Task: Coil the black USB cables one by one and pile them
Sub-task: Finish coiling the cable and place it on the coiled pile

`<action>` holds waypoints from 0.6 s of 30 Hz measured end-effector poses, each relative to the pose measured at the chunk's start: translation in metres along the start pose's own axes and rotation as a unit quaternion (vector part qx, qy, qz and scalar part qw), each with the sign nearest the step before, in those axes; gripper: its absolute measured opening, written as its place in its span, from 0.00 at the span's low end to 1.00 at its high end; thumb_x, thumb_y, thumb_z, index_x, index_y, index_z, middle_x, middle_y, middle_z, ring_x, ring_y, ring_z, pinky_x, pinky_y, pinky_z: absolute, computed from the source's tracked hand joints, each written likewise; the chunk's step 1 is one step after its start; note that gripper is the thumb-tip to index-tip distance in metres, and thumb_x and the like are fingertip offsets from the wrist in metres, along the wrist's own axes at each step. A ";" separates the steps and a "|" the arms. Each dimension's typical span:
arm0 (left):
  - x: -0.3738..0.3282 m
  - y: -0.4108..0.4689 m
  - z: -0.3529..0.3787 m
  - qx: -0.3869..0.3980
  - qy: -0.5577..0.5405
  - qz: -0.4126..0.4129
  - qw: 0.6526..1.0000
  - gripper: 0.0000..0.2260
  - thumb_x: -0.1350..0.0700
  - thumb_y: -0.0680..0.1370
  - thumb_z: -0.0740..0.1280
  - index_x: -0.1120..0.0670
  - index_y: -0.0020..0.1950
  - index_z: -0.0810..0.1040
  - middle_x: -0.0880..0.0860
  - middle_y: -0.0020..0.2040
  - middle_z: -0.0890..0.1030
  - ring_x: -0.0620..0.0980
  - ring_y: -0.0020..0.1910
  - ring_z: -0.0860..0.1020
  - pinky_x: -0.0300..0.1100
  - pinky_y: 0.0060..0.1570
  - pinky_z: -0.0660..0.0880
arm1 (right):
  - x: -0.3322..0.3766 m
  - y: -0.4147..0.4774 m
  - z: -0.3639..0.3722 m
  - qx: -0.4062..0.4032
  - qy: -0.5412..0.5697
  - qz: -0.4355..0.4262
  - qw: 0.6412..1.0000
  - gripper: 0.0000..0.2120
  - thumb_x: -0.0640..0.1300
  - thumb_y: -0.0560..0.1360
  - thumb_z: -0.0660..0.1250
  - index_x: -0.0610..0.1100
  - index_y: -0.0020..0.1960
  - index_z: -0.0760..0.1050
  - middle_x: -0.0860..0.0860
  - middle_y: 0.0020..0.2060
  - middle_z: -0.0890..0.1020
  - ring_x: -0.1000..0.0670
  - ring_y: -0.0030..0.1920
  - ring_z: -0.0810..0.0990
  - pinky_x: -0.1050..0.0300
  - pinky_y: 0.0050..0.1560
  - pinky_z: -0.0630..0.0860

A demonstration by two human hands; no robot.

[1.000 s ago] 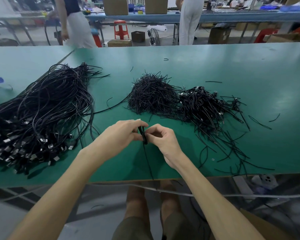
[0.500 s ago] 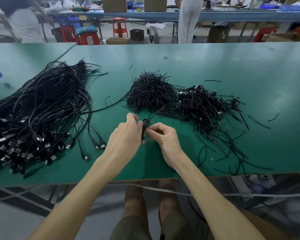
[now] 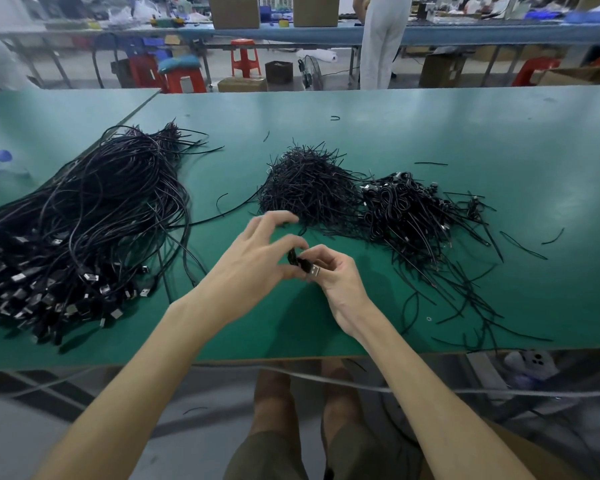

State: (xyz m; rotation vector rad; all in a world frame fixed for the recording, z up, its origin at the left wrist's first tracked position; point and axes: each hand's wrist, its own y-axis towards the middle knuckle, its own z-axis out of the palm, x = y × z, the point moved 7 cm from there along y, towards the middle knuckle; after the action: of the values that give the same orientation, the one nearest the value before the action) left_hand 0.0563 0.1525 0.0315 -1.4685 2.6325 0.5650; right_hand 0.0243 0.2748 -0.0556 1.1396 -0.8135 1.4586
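Black coiled cable [image 3: 296, 260] pinched: left grip [image 3: 257, 258] half-spread, right grip [image 3: 336, 271] curled.

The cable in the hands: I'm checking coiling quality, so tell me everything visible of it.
The cable is thin and black, looks plastic-sheathed, gathered into a small tight bundle with a silver metal USB plug poking out rightward. It is held over the green table, pinched by the left hand and gripped at the plug end by the right hand. Fingers hide much of it.
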 end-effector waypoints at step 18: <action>-0.007 0.019 0.011 -0.018 0.065 -0.230 0.971 0.11 0.48 0.86 0.55 0.56 0.56 0.65 0.57 0.51 0.75 0.62 0.42 0.79 0.52 0.37 0.69 | 0.002 -0.004 0.001 -0.007 -0.012 0.007 1.000 0.01 0.32 0.75 0.72 0.35 0.44 0.81 0.40 0.40 0.77 0.48 0.40 0.75 0.57 0.48 0.72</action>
State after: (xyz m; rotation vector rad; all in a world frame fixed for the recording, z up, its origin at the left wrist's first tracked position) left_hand 0.0430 0.1709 0.0287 -2.0988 2.2485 0.4813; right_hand 0.0284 0.2751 -0.0538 1.1453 -0.8472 1.4510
